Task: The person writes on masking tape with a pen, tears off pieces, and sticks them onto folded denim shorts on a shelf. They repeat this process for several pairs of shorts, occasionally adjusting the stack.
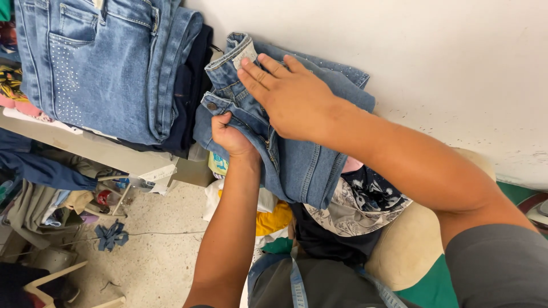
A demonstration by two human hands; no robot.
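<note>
While the right hand [291,97] lies flat on the folded jeans [297,142], fingers spread and together on the denim near the waistband, the left hand [231,137] has its grip clamped on the waistband edge just below the metal button [212,106]. Jeans sit centre frame, resting against the white wall [428,57], partly over a patterned garment [354,208] and a beige cushion [405,245].

To do this well, my read: keep the right palm pressing flat so the layers don't slide, keep the left pinch close to the button so the waistband stays square, and line up the seams before any pressure shifts. Slack in the lower fold looks like the likely trouble spot.

Relative to the grips: the jeans are directly under the right palm and inside the left fist, both touching. Nothing between hand and cloth.

Upper left of the frame: a stack of folded jeans [108,63] on a bench [114,154], just beside the held pair, apparently not touching it. Lower left: fabric scraps [111,235] on the speckled floor [160,256]. A measuring tape [297,285] hangs at bottom centre.
</note>
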